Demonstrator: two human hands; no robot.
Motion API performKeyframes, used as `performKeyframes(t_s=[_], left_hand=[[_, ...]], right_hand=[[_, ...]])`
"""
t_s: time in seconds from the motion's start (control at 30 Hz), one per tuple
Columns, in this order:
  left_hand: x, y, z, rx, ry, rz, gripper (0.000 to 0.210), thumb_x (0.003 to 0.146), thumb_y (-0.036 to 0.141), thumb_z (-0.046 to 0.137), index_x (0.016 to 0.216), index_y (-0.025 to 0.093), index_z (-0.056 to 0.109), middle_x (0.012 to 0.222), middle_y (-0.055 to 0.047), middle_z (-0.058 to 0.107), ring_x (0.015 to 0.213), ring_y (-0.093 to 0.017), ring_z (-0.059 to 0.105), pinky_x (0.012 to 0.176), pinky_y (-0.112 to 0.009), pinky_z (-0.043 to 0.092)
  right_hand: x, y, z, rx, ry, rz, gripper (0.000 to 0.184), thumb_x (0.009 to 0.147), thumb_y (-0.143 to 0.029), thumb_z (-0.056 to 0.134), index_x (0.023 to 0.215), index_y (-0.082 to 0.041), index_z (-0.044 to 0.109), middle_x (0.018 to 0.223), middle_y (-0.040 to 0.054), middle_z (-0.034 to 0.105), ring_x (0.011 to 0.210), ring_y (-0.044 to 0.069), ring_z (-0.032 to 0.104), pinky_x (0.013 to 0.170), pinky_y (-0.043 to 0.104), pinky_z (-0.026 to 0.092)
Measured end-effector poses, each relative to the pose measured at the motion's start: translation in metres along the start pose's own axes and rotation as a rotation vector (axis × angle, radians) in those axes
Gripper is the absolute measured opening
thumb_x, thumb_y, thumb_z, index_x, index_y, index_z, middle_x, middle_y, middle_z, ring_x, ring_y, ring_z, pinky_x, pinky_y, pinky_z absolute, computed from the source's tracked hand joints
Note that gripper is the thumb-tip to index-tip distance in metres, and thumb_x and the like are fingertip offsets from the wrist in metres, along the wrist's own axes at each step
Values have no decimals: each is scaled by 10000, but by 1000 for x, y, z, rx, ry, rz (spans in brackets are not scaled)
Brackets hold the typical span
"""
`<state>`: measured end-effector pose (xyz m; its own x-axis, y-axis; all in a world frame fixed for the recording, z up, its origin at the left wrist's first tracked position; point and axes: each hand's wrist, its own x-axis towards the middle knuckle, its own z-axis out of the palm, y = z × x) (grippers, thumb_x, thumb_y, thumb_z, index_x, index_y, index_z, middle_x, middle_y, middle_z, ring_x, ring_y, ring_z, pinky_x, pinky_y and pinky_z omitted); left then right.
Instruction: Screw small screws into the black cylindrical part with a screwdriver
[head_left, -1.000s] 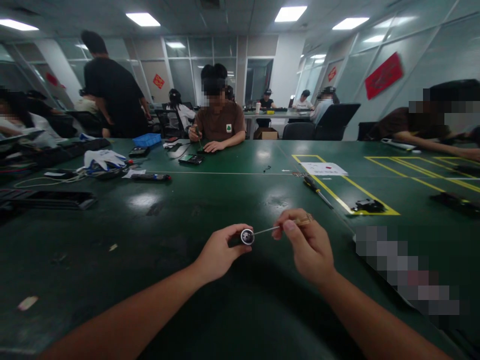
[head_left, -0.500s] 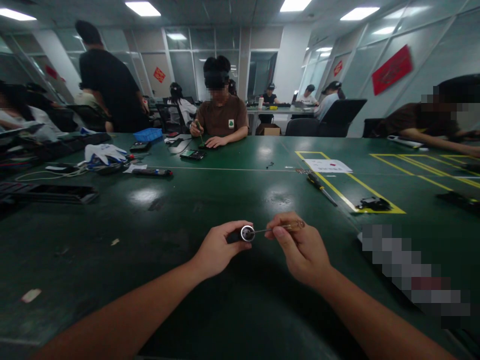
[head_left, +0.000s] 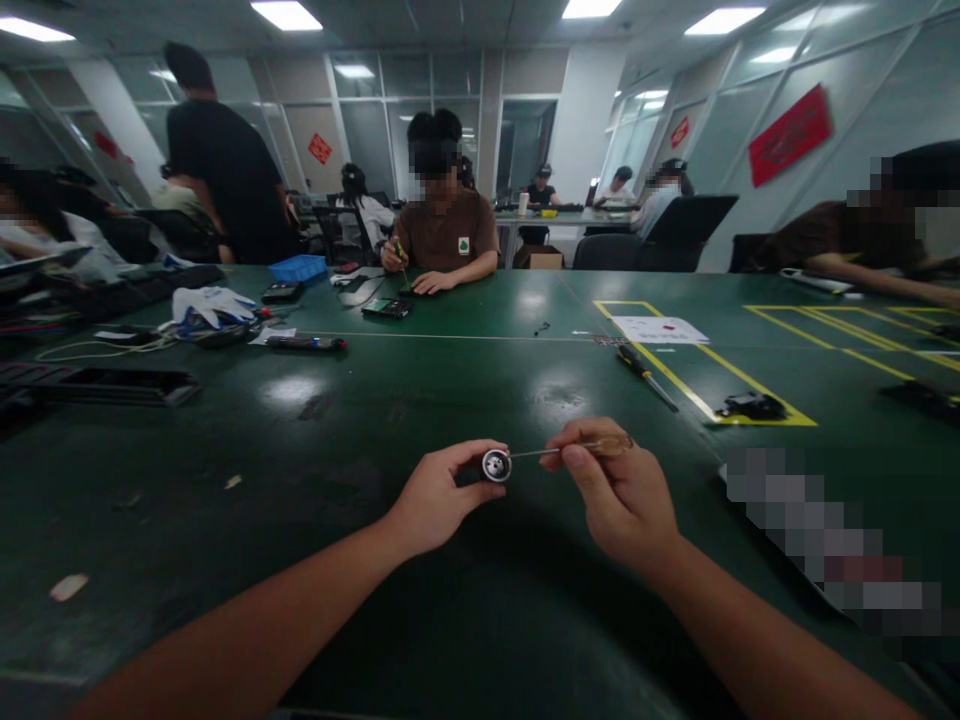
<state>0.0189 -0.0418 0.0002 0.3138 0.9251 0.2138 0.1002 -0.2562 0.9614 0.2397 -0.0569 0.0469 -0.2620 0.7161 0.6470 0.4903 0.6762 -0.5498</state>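
Between the thumb and fingers of my left hand (head_left: pixel 433 502) is a dark cylindrical part (head_left: pixel 496 465) with a silver rim; its round end faces me and shows small holes inside. My right hand (head_left: pixel 616 492) is closed around the amber see-through handle of a thin screwdriver (head_left: pixel 536 453). The metal shaft points left, and its tip is at the upper right of the cylinder's rim; whether it touches cannot be made out. Both hands are above the green table (head_left: pixel 360 590).
A yellow-and-black screwdriver (head_left: pixel 646 376) lies ahead on the right, by a black part (head_left: pixel 752 406) within yellow tape. White gloves (head_left: pixel 213 308), a dark pen-like tool (head_left: pixel 307 343) and a blue tray (head_left: pixel 298 268) are at left. Across the table, a person (head_left: pixel 444 225) works.
My right hand has moved right with the screwdriver, so its tip has come from inside the cylinder's opening to the rim. My left hand keeps holding the cylinder in nearly the same place.
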Motion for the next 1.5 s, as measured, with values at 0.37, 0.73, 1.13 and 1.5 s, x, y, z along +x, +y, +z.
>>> performKeyframes(t_s=[0.37,0.73,1.13,1.5], left_hand=[[0,1,-3,54,32,43,434,768,133,782,1182,241,708,1190,-36,726,1136,-229,654,1074,-396,451],[-1,7,-4,231,36,108,434,762,117,796,1169,244,713,1158,-33,721,1099,-213,652,1028,-368,468],[1,0,-7,306,-28,146,406,828,119,725,1206,263,693,1177,-43,697,1117,-212,633,1019,-383,471],[1,2,-7,303,3,66,430,845,184,715,1258,286,658,1267,-27,684,1203,-232,609,1091,-407,435]], right_hand=[[2,-4,0,-17,-101,-5,171,997,-262,486,957,-221,648,889,29,698,770,170,705,660,270,496],[2,-2,2,-44,-133,-18,118,999,-262,491,996,-232,605,834,9,700,707,167,689,635,275,476],[6,-2,6,-89,-218,-36,120,996,-229,468,1011,-211,586,879,28,687,743,167,676,698,283,483],[5,1,3,-48,-74,65,166,1016,-290,450,975,-224,597,833,25,701,693,175,685,639,294,471]])
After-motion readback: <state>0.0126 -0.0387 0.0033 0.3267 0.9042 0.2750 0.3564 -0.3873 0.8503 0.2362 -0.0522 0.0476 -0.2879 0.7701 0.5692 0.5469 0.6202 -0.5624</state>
